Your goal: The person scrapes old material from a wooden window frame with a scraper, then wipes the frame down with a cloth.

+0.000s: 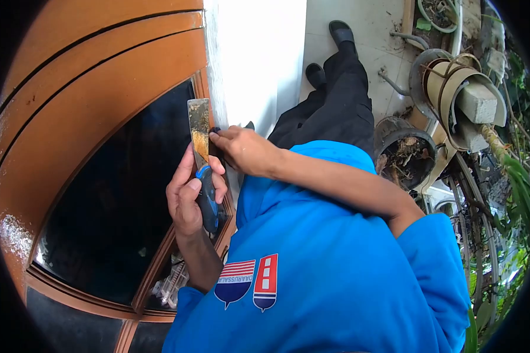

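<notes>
A scraper with a flat blade, stained yellow-brown, and a dark handle with blue parts is held upright in front of the window frame. My left hand is wrapped round its handle, the fingers showing on both sides. Just right of the blade, my right hand is closed, thumb and finger pinched at a small dark thing beside the orange-brown frame. What that dark thing is, I cannot make out. My right forearm crosses in front of the blue shirt.
Dark glass in an orange-brown wooden frame fills the left side. A white wall stands beyond my hands. At the right are a pot with dry debris, a cream cylinder with a block inside, and green plants.
</notes>
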